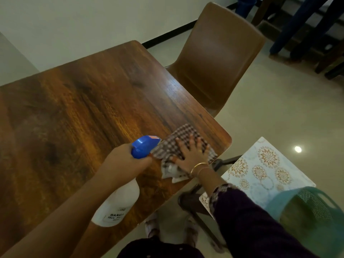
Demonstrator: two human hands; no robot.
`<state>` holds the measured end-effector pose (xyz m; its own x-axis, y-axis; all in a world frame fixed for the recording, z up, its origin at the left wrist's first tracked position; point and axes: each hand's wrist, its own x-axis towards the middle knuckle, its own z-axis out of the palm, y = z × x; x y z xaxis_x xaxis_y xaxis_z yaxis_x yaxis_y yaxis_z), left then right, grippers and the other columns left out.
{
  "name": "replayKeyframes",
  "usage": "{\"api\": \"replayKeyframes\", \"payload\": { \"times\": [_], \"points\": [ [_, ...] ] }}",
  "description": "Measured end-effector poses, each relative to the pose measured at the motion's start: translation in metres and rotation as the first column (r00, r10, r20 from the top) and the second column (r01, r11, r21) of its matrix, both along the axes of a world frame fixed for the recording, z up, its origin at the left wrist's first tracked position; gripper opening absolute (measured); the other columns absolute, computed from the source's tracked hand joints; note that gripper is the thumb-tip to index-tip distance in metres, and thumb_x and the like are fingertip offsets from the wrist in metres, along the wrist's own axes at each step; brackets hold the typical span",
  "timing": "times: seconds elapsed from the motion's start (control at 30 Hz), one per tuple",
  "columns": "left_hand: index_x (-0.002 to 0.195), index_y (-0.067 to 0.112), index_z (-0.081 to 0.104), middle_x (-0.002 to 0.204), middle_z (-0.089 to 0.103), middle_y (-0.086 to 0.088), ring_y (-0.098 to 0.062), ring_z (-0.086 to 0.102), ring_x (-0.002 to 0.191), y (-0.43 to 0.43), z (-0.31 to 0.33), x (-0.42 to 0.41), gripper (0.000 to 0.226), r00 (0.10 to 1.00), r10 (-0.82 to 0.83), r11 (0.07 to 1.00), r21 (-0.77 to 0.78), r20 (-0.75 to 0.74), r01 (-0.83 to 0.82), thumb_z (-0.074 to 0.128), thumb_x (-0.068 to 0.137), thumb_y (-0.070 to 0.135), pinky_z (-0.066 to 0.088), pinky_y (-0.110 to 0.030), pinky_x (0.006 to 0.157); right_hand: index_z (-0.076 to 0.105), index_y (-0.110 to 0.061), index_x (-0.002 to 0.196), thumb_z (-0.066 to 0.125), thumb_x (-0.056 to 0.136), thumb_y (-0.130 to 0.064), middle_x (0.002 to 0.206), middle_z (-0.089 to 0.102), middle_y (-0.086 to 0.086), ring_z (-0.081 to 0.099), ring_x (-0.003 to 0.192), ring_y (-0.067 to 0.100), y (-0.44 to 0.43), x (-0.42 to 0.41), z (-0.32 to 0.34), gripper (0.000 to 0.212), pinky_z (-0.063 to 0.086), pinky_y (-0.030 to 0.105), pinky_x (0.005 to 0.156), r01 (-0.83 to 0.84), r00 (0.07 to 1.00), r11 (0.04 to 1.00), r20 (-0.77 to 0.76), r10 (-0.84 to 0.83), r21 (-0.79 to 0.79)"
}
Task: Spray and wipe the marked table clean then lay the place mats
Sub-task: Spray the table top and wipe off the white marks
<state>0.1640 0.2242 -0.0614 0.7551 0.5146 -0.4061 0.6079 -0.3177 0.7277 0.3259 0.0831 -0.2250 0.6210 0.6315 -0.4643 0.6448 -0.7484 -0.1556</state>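
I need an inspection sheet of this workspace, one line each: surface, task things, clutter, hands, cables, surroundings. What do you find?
Surface: wooden table, glossy; marks cannot be told in this dim light.
Task things: spray bottle held over the near edge; checked cloth on the table near its right corner; place mats off the table, right side, not yet laid.
Clutter: nothing seen.
Hands: left hand grips the bottle; right hand presses flat on the cloth.
Cables: nothing seen.
Surroundings: brown chair at the far side; teal basket beside the mats; a person's legs beyond.

A cloth point(184, 134) is laid on the table's point(74, 108) near right corner, a spray bottle point(143, 146) just left of it, place mats point(266, 170) further right.
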Motion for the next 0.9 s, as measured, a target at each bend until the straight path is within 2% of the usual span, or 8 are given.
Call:
{"api": "replayKeyframes", "payload": {
  "times": [0.2,0.37,0.43,0.53,0.6,0.7,0.83,0.9],
  "points": [
    [0.065,0.011,0.048,0.051,0.043,0.0,-0.01,0.044,0.05,-0.021,0.003,0.001,0.022,0.997,0.075,0.997,0.029,0.019,-0.075,0.062,0.082,0.012,0.037,-0.019,0.051,-0.002,-0.039,0.149,0.032,0.091,-0.063,0.155,-0.021,0.016,-0.017,0.142,0.042,-0.029,-0.004,-0.008,0.071,-0.009,0.06,0.113,0.089,0.996,0.994,0.024,-0.088,-0.056],
    [0.058,0.013,0.045,0.044,0.041,0.005,-0.008,0.042,0.047,-0.026,0.009,0.004,0.028,0.989,0.15,0.988,0.037,0.005,-0.15,0.063,0.08,0.016,0.036,-0.02,0.049,0.048,-0.029,0.136,0.056,0.064,-0.071,0.146,0.039,0.007,0.043,0.13,0.034,-0.024,-0.108,-0.006,0.084,0.035,0.062,0.102,-0.37,0.927,0.907,0.015,0.375,0.2],
    [0.057,0.013,0.044,0.044,0.039,0.005,-0.008,0.04,0.046,-0.029,0.012,0.011,0.029,0.985,0.171,0.984,0.054,0.01,-0.171,0.063,0.079,0.014,0.035,-0.02,0.049,0.054,-0.031,0.131,0.059,0.054,-0.075,0.14,0.049,0.001,0.05,0.125,0.029,-0.019,-0.123,-0.005,0.089,0.043,0.055,0.099,-0.519,0.848,0.838,-0.019,0.529,0.167],
    [0.06,0.012,0.046,0.049,0.041,0.001,-0.01,0.041,0.048,-0.032,0.014,0.018,0.027,0.985,0.174,0.983,0.058,0.011,-0.175,0.063,0.08,0.015,0.035,-0.021,0.05,0.038,-0.027,0.142,0.059,0.064,-0.069,0.151,0.033,0.005,0.026,0.14,0.032,-0.012,-0.078,-0.003,0.09,0.021,0.059,0.112,-0.501,0.864,0.842,0.062,0.499,0.201],
    [0.065,0.01,0.048,0.051,0.042,0.0,-0.011,0.042,0.049,-0.035,0.013,0.021,0.022,0.988,0.153,0.987,0.054,0.008,-0.154,0.063,0.082,0.014,0.038,-0.022,0.051,0.024,-0.021,0.148,0.057,0.079,-0.054,0.158,0.012,0.008,0.006,0.145,0.033,-0.02,-0.026,0.005,0.083,0.006,0.056,0.116,-0.265,0.963,0.951,0.087,0.254,0.16],
    [0.069,0.009,0.049,0.052,0.042,0.0,-0.011,0.042,0.048,-0.044,0.007,0.02,0.019,0.99,0.14,0.989,0.046,0.007,-0.141,0.063,0.082,0.015,0.039,-0.022,0.052,0.023,-0.011,0.148,0.05,0.09,-0.033,0.157,0.013,0.012,0.008,0.145,0.032,-0.049,0.027,0.002,0.069,0.008,0.048,0.117,-0.004,0.998,0.987,0.062,-0.007,0.162],
    [0.063,0.014,0.045,0.049,0.04,0.003,-0.007,0.039,0.045,-0.067,0.001,0.025,0.026,0.991,0.133,0.991,0.033,-0.006,-0.133,0.063,0.081,0.013,0.036,-0.019,0.05,0.024,-0.014,0.149,0.058,0.083,-0.049,0.157,0.016,0.011,0.01,0.145,0.033,-0.062,0.01,-0.002,0.082,0.003,0.048,0.117,-0.378,0.92,0.911,-0.038,0.389,0.163],
    [0.064,0.015,0.046,0.049,0.04,0.004,-0.005,0.039,0.044,-0.078,0.0,0.03,0.025,0.993,0.122,0.992,0.033,-0.002,-0.122,0.064,0.081,0.012,0.035,-0.017,0.049,0.019,-0.016,0.15,0.047,0.088,-0.047,0.159,0.009,0.01,0.004,0.146,0.032,-0.067,0.019,-0.002,0.075,-0.001,0.047,0.117,-0.355,0.93,0.924,-0.042,0.364,0.143]
  ]
}}
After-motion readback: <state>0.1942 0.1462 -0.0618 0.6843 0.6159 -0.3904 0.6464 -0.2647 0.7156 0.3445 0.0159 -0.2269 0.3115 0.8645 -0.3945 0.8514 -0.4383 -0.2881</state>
